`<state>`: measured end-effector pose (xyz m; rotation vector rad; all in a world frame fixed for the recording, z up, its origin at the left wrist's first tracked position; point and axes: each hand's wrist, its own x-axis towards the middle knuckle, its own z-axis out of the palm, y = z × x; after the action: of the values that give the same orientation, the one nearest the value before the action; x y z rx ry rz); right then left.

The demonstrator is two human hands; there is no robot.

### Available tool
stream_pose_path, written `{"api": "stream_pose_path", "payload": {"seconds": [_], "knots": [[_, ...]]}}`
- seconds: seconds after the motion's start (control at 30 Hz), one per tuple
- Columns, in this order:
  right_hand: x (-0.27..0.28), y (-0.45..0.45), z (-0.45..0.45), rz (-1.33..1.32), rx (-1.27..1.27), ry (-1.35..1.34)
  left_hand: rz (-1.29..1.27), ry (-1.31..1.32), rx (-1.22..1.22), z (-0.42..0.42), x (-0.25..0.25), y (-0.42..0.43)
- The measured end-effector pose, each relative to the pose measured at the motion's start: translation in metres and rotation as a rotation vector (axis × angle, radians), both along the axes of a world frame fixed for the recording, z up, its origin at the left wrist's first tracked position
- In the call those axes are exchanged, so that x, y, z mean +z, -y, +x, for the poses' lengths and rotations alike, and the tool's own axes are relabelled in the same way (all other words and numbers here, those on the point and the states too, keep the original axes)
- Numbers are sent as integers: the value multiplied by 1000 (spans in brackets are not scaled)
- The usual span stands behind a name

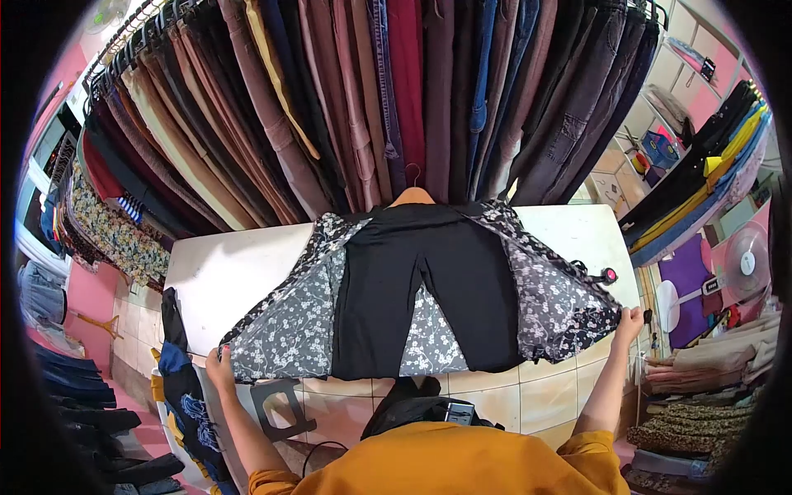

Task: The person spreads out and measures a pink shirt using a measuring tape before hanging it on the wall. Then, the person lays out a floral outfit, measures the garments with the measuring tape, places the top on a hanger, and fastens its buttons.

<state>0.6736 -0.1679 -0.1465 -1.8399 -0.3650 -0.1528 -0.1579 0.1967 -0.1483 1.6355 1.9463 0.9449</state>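
A black garment with white flowers lies spread over the white table, its front opened out to both sides. On top of it are black trousers, legs toward me. A wooden hanger pokes out at the waist end. My left hand pinches the garment's lower left corner. Out at the right, my right hand is closed on the opposite edge. The lower hem hangs at the table's near side.
A rack of hanging trousers runs along the table's far side. A small black object with a red face lies at the table's right end. A white fan stands at right; folded clothes are stacked below it.
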Motion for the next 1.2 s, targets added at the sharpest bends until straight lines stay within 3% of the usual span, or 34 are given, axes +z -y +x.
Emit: {"api": "stream_pose_path", "payload": {"seconds": [0.07, 0.1, 0.17, 0.2, 0.23, 0.27, 0.33, 0.4, 0.47, 0.6, 0.67, 0.77, 0.83, 0.87, 0.93, 1.0, 1.07, 1.13, 1.2], "knots": [[-19, 2, 0, -503, -275, 184, 144, -356, 60, 7, -13, 3], [-36, -11, -4, -634, -308, 133, 87, -251, 6, 46, 3, 10], [-62, -48, -51, -796, -61, 320, -71, -273, -66, 114, -6, 19], [-22, -93, -106, -756, 112, -83, -14, -335, -259, 135, -30, 21], [-44, -107, -127, -695, 406, 190, -234, -386, -304, 178, -13, 29], [-40, -127, -163, -992, 412, 214, -102, -465, -457, 186, -59, 28], [-44, -145, -196, -1144, 401, 233, -350, -592, -562, 225, -50, 35], [-60, -147, -191, -1156, 453, 247, -277, -507, -636, 216, -98, 28], [-72, -141, -182, -1175, 508, 256, -279, -507, -674, 211, -94, 31], [-80, -120, -167, -937, 718, 304, -372, -430, -808, 184, -65, 40], [-65, -105, -174, -810, 764, 195, -347, -414, -822, 165, -55, 49], [-41, -86, -184, -680, 779, 189, -455, -191, -787, 140, -36, 64], [-33, -79, -190, -535, 769, 181, -627, 104, -813, 126, -30, 68], [-28, -76, -192, -534, 768, 183, -624, 104, -813, 122, -26, 68], [-19, -68, -196, -467, 742, 55, -1001, 171, -766, 120, 0, 68], [-15, -60, -196, -416, 708, 76, -1074, 45, -902, 143, 60, 76], [-14, -43, -196, -420, 624, 81, -1223, 166, -860, 116, 35, 93], [-10, -37, -200, -405, 585, 103, -1147, 168, -883, 111, 39, 101], [-18, -19, -202, -505, 671, -2, -1126, 20, -951, 102, 27, 109]]}}
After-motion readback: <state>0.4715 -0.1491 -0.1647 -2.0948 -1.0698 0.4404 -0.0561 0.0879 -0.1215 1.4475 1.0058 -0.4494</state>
